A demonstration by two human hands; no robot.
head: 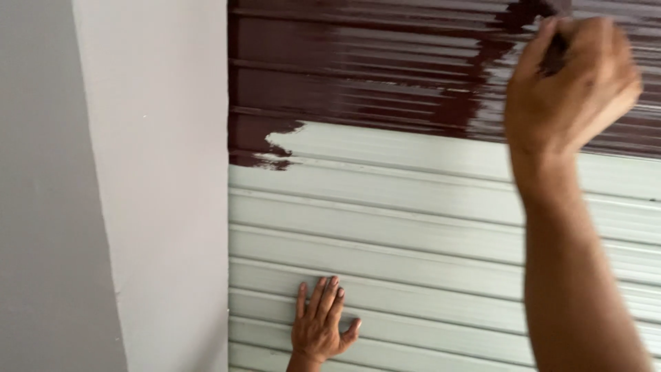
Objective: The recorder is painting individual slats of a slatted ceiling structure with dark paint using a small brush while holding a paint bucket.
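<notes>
Shutter part-coated; both hands on the job.

Right hand is closed around a dark brush handle, held against the upper ribbed shutter, where glossy brown paint covers the top slats. Left hand lies flat, fingers spread, on the bare pale slats low down. Grey wall adjoins at left.

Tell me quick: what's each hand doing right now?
Left hand: open, fingers spread, palm flat on the unpainted shutter.
Right hand: closed around a dark brush handle, up at the brown-painted part.
</notes>
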